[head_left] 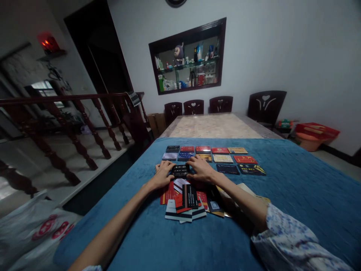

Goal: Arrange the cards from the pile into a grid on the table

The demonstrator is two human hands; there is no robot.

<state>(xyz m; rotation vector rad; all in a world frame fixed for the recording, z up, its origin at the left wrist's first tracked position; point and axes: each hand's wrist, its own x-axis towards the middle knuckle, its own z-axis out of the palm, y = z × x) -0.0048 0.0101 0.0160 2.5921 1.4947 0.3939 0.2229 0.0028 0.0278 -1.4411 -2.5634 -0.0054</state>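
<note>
A black card [179,171] lies flat on the blue cloth [296,195], held between both hands. My left hand [163,174] pinches its left edge and my right hand [200,168] grips its right edge, fingers curled. Just beyond them several cards [222,155] lie face up in neat rows. Nearer to me, under my forearms, a loose overlapping heap of cards [187,201] lies in red, white and black.
The cloth covers the near part of a long marble-topped table [214,126] with dark wooden chairs [265,105] at its far end. A wooden stair railing [73,124] runs at the left. A white plastic bag [31,233] sits at the lower left.
</note>
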